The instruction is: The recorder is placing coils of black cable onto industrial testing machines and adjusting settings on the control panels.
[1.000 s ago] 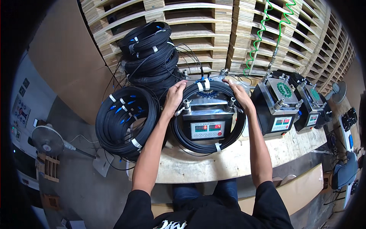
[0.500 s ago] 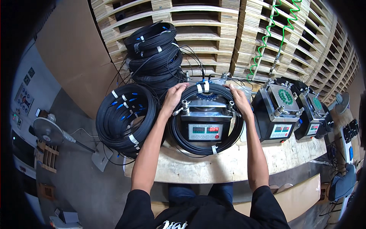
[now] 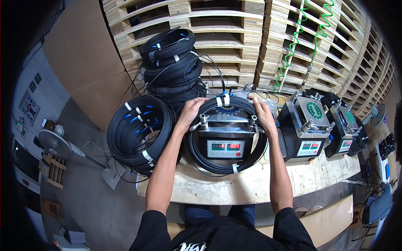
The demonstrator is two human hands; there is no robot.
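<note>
Cable coil (image 3: 214,168) encircles a machine (image 3: 226,133), stacked coils (image 3: 172,67) left, wooden pallets (image 3: 215,37) behind.

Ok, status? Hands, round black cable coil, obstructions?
Left hand, right hand holding round black cable coil, upper sides. Boxy black-silver machine visible through it. Black cable pile beside left forearm, possible snag.

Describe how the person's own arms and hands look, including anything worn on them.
Both arms wear short, plain black fabric sleeves, part of a black shirt with a white chest print. Below the sleeves, the forearms are bare. The left hand and right hand show no gloves; no watch is visible. Rings are too small to tell.
</note>
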